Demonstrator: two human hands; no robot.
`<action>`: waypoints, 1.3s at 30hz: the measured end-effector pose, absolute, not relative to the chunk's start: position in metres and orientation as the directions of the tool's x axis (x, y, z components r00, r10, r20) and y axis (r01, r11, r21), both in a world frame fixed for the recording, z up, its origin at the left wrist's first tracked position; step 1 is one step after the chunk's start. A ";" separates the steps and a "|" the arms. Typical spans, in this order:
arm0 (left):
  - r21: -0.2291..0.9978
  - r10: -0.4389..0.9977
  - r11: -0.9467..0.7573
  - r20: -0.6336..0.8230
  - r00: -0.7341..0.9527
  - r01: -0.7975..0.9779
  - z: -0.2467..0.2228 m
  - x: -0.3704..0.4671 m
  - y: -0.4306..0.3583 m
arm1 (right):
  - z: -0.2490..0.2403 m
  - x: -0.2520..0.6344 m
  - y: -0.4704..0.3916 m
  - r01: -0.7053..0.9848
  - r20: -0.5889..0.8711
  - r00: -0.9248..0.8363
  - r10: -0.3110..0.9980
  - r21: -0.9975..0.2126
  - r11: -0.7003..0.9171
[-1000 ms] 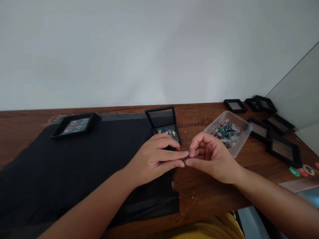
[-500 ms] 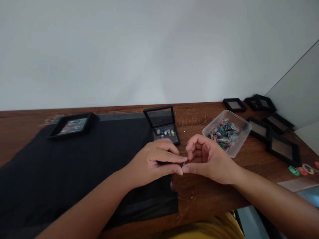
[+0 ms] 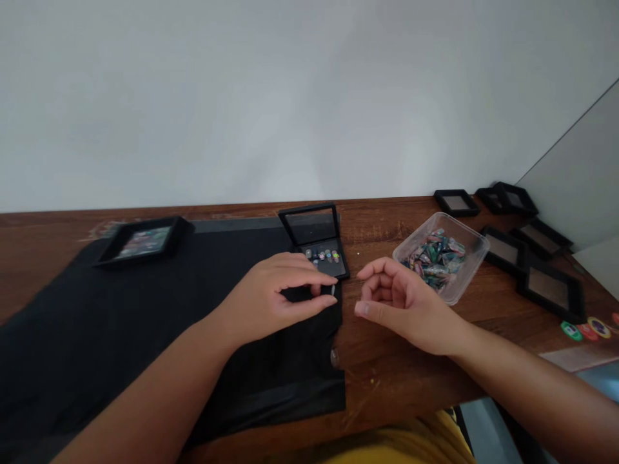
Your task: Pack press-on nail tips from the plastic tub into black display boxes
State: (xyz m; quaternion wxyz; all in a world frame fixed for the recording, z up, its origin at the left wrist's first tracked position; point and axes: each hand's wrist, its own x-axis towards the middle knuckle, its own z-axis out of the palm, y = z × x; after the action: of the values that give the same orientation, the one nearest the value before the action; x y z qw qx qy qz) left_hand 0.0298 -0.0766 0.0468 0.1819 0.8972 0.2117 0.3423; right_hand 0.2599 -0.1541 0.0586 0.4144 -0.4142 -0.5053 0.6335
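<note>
My left hand (image 3: 285,293) pinches a small, thin, pale press-on nail (image 3: 333,290) by its edges, between forefinger and thumb. That piece is just in front of an open black display case (image 3: 344,258), whose framed clear lid leans back. Inside the case lie several small decorated press-on nails (image 3: 329,256), some with bright colours; the left hand hides part of its front edge. My right hand (image 3: 399,299) hovers to the right, its fingers curled but apart, with nothing visible in them. It is close to a clear plastic tub (image 3: 467,274) and no longer touches my left hand.
Small shiny multicoloured packets (image 3: 438,258) fill the tub. A closed black case (image 3: 140,241) lies on the black cloth (image 3: 145,322) at left. Several black frames (image 3: 551,287) sit at right, near colourful round stickers (image 3: 599,327). A pale wall (image 3: 290,96) rises behind the wooden table (image 3: 372,232).
My hands have parted. The left has moved left and away from me toward the open case, carrying the press-on nail; the right stays nearly in place, its thumb and fingers now free.
</note>
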 end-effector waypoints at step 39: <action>0.294 0.557 -0.813 0.643 0.525 0.503 0.034 0.028 -0.063 | 0.059 0.259 -0.160 0.050 -0.089 -0.367 0.926 -0.996 -0.076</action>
State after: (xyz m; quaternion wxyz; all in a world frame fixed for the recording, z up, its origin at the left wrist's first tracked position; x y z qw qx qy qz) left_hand 0.0281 -0.0635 0.0338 0.0357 0.8726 0.3036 0.3809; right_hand 0.2592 -0.1595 0.0586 0.3669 -0.4267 -0.5721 0.5966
